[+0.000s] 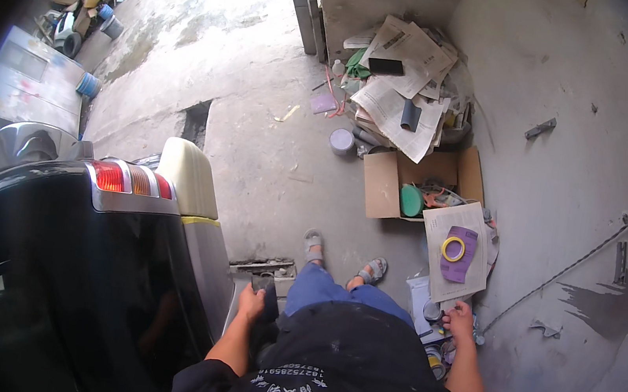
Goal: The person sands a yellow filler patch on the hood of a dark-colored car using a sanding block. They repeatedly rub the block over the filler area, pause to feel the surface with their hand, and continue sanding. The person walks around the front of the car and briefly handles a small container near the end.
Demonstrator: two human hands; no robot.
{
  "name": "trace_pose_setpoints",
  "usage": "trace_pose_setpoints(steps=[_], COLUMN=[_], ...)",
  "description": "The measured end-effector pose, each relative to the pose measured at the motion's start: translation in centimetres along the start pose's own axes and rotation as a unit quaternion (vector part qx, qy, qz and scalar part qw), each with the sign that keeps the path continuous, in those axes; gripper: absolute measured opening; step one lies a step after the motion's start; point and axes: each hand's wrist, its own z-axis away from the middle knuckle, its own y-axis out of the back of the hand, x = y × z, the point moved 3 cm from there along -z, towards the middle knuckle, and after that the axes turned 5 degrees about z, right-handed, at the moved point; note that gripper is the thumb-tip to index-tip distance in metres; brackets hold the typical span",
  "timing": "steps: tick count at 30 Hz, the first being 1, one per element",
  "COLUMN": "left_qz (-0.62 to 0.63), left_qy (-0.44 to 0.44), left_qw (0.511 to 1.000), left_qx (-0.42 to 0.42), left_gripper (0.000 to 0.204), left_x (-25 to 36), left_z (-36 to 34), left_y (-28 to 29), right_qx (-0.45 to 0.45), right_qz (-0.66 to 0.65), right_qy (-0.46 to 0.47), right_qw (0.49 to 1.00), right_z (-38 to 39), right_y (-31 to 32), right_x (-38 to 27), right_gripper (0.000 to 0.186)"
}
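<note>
Beside the car body, my left hand [253, 300] is closed on a dark flat piece [266, 283]; its exact kind does not show. My right hand [459, 321] is at the right, near the wall, its fingers loosely bent and apart with nothing visible in them. Just beyond it lies a newspaper sheet [430, 275] carrying a purple sheet [458, 272] and a roll of yellow tape [453, 249]. Next to my right fingers are a small grey round container [432, 311] and several cans [435, 363], partly hidden by my shirt.
On my left stands a black vehicle [81, 276] with a red tail light [109, 176] and a cream-coloured corner panel [189, 180]. Ahead are an open cardboard box [381, 185], a newspaper pile [399, 120] with a phone [386, 67], and a lidded bucket [342, 142]. A wall [553, 188] borders the right.
</note>
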Motion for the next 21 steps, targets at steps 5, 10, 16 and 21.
trace_pose_setpoints(steps=[5,10,16,21], left_qz=[0.038,0.031,0.033,0.153], left_qy=[-0.012,-0.015,-0.02,-0.018], left_qw=[0.999,0.999,0.996,0.973], left_qx=[-0.034,-0.038,-0.076,-0.169], left_gripper=[0.032,0.033,0.025,0.022], left_x=[-0.9,-1.2,0.8,-0.7], left_z=[-5.6,-11.8,-16.6,-20.0], left_y=[-0.2,1.2,3.6,2.1], right_qx=[0.032,-0.01,-0.012,-0.006], right_qz=[-0.016,0.027,0.071,0.027], right_qy=[-0.02,-0.099,-0.108,-0.07], right_qw=[0.999,0.995,0.992,0.997], right_z=[0.9,6.4,9.5,8.7], right_y=[-2.2,-8.1,-11.9,-14.0], right_x=[-1.9,-0.3,-3.0,-3.9], right_gripper=[0.043,0.039,0.046,0.049])
